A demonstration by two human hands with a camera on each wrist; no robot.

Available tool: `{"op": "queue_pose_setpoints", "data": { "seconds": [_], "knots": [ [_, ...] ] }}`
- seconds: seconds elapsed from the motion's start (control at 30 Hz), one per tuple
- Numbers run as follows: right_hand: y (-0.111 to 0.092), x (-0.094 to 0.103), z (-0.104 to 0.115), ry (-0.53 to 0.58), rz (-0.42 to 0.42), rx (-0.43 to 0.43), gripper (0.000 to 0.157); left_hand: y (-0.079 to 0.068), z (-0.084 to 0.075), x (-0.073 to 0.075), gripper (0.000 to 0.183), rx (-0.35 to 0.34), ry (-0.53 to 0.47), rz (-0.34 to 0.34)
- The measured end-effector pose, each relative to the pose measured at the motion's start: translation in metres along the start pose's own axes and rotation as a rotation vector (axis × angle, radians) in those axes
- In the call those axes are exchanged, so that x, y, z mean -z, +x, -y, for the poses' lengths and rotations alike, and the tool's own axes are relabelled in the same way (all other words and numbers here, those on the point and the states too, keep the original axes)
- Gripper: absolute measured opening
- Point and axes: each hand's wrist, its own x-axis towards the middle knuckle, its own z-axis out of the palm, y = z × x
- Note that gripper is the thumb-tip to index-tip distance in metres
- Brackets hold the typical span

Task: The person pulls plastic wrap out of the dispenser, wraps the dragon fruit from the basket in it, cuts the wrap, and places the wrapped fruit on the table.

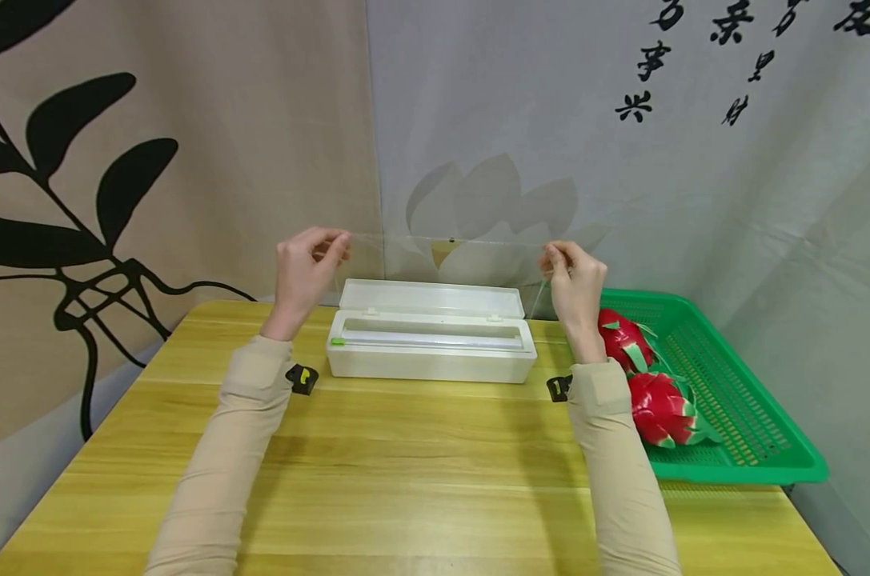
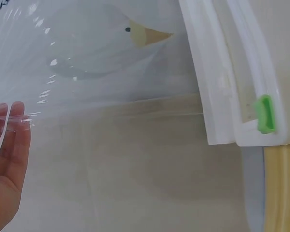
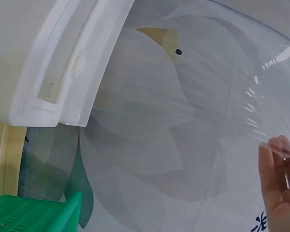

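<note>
A clear sheet of plastic wrap (image 1: 442, 260) stretches between both hands, above and behind a white wrap dispenser box (image 1: 429, 366). My left hand (image 1: 309, 268) pinches one corner of the film, and my right hand (image 1: 575, 280) pinches the opposite one. The box's lid (image 1: 430, 299) stands raised at the back, and a green slider (image 1: 338, 342) sits at the left end of its cutter bar. In the left wrist view the film (image 2: 63, 92) runs from the fingertips toward the box. The right wrist view shows the film (image 3: 232, 92) taut, with glints near the fingers.
A green plastic basket (image 1: 755, 392) stands on the right of the wooden table (image 1: 406, 480). Red dragon fruits (image 1: 661, 410) lie in it, close to the right forearm. Behind the table hangs a printed curtain (image 1: 521, 104) with leaves and dark characters.
</note>
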Motion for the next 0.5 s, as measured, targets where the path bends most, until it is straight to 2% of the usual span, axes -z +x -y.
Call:
{"op": "queue_pose_setpoints", "data": {
  "seconds": [0.3, 0.5],
  "knots": [
    [0.004, 0.001, 0.007, -0.012, -0.011, -0.015, 0.027, 0.005, -0.004, 0.004, 0.022, -0.018, 0.029, -0.012],
    [0.005, 0.002, 0.012, -0.013, -0.024, -0.006, 0.027, 0.008, -0.007, 0.007, 0.023, -0.026, 0.004, -0.019]
  ]
}}
